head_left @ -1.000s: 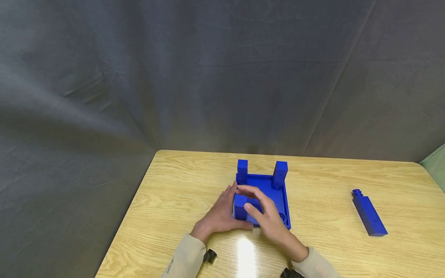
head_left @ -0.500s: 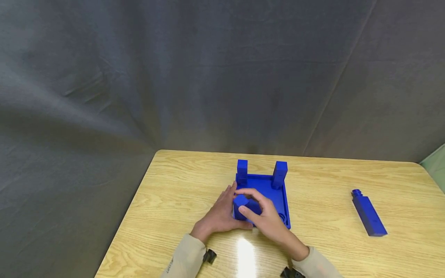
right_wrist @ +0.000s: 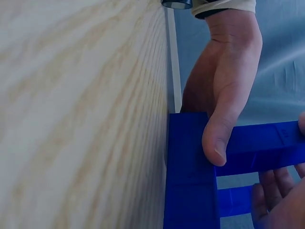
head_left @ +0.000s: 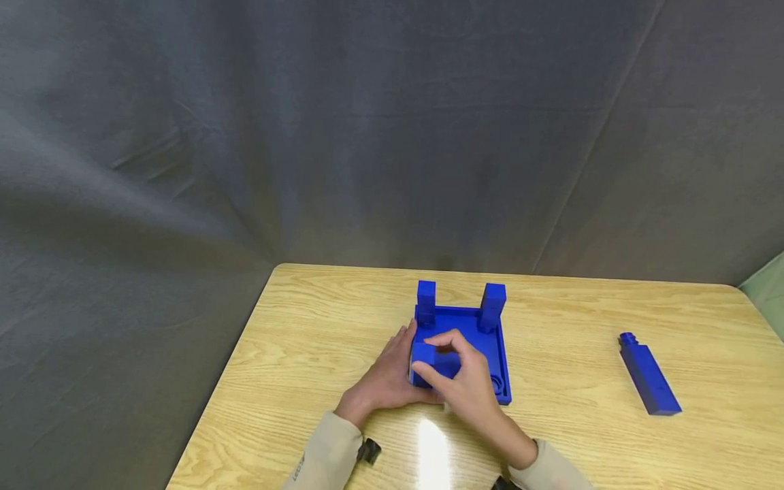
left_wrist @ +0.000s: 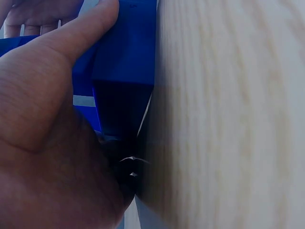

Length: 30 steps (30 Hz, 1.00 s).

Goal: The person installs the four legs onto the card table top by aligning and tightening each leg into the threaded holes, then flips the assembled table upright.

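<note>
1. The flat, square blue tray (head_left: 464, 328) has a raised rim and sits on the smooth, wood-striped table (head_left: 563, 327).
2. The right hand (head_left: 470, 389) pinches the near left post (head_left: 424, 354), a blue block shape, between thumb and fingers. It stands at the tray's corner; its foot is hidden.
3. The left hand (head_left: 387, 378) has its fingers straight along the tray's left side, and its thumb touches the near edge.
4. Two square-topped blue posts, the far left post (head_left: 427, 299) and far right post (head_left: 493, 305), stand up.
5. A round ring (head_left: 497, 385) marks the near right corner.
6. The loose post (head_left: 650, 378), with a round, ridged end, lies well apart on the right.
7. Dark, wrinkly cloth (head_left: 392, 136) hangs behind.
</note>
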Available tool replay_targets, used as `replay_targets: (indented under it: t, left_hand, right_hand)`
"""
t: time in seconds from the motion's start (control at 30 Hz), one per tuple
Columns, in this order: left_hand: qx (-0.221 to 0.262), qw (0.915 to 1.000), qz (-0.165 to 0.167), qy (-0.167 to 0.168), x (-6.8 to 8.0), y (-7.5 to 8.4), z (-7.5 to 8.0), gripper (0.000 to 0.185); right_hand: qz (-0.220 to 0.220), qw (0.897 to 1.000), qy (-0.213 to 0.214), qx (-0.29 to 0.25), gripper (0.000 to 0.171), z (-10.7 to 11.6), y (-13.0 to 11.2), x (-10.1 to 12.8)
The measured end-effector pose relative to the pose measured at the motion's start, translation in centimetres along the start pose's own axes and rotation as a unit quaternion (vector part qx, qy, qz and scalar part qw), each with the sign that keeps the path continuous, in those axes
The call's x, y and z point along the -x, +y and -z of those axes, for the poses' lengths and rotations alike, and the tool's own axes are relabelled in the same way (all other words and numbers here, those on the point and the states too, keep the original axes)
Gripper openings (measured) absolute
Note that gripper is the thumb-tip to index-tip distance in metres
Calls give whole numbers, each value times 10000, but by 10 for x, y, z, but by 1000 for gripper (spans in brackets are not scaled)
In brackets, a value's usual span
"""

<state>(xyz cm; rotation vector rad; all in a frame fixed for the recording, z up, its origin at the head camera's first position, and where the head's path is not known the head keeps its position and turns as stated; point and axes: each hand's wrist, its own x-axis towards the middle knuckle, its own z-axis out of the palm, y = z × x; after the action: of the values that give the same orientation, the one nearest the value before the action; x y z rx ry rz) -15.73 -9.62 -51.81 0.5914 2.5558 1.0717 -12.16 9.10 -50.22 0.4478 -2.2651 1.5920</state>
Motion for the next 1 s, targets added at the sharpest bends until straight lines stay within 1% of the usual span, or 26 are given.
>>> replay_targets:
  t: [0.2, 0.37, 0.47, 0.57, 0.63, 0.73, 0.87, 1.0]
  left_hand:
    - [-25, 9998, -163, 125, 3, 0, 1, 141]
    - [-18, 9997, -174, 140, 3, 0, 2, 141]
    - [-27, 9997, -172, 158, 3, -1, 1, 141]
    - [-28, 9998, -159, 142, 2, -1, 1, 142]
    - [25, 9997, -178, 136, 2, -1, 1, 142]
    - [38, 10000, -76, -8, 1, -2, 0, 142]
    - [156, 9998, 81, -83, 2, -1, -1, 143]
    - [223, 9996, 183, -8, 1, 1, 0, 143]
  right_hand:
    - [126, 9995, 209, 217, 35, -3, -5, -1]
    - [238, 9981, 340, 461, 36, -4, -8, -1]
    - [164, 9983, 289, 479, 36, -3, -9, -1]
    - [50, 9992, 90, 395, 40, -1, -9, -1]
    - [31, 9995, -78, 302, 45, 2, -11, -2]
    - [141, 9995, -237, 152, 53, 9, -13, -3]
    - [277, 9994, -188, 97, 49, 22, -15, -3]
    - [274, 9992, -90, 266, 46, 40, -13, 2]
